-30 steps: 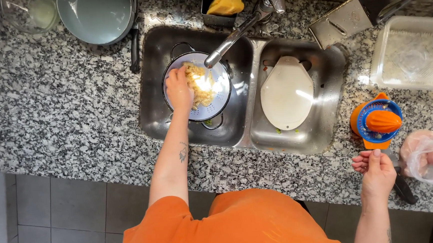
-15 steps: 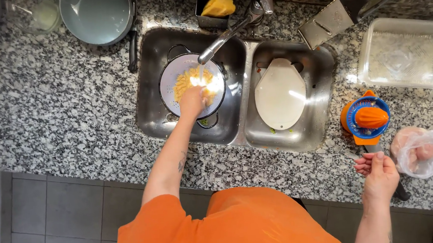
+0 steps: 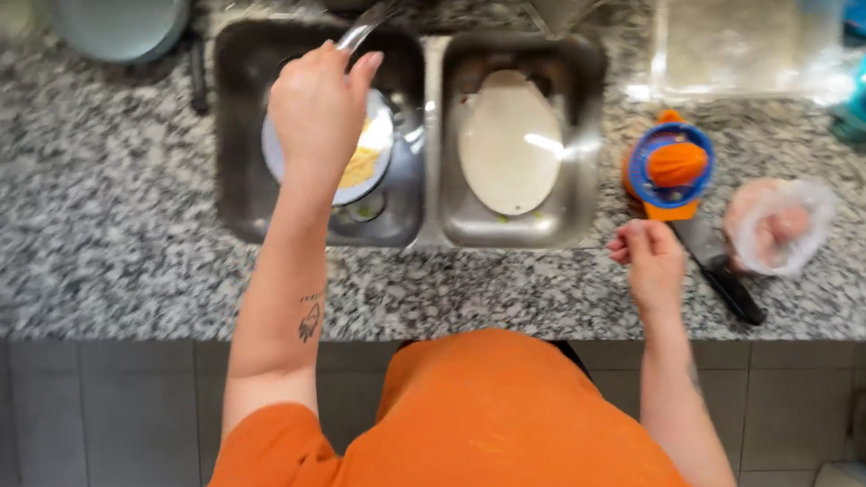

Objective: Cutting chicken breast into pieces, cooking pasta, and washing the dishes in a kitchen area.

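Note:
My left hand [image 3: 319, 105] is lifted over the left sink basin [image 3: 249, 185], its back to the camera and its fingertips close to the metal faucet spout [image 3: 365, 25]. Nothing shows in it. Under it lies a round plate [image 3: 373, 167] with yellow food scraps. My right hand [image 3: 649, 260] rests at the front edge of the granite counter [image 3: 81, 215], fingers curled in, holding nothing. It is just below an orange and blue citrus juicer [image 3: 671, 164] and beside a black-handled knife [image 3: 721, 276].
A white oval board [image 3: 509, 139] lies in the right basin. A clear plastic bag [image 3: 777, 222] with something pink inside sits right of the knife. A clear tray [image 3: 741, 39] stands at the back right, a pale green pan [image 3: 119, 22] at the back left.
My left hand has come up off the food on the plate and moved toward the faucet. The right hand has stayed at the counter edge. The camera has moved closer.

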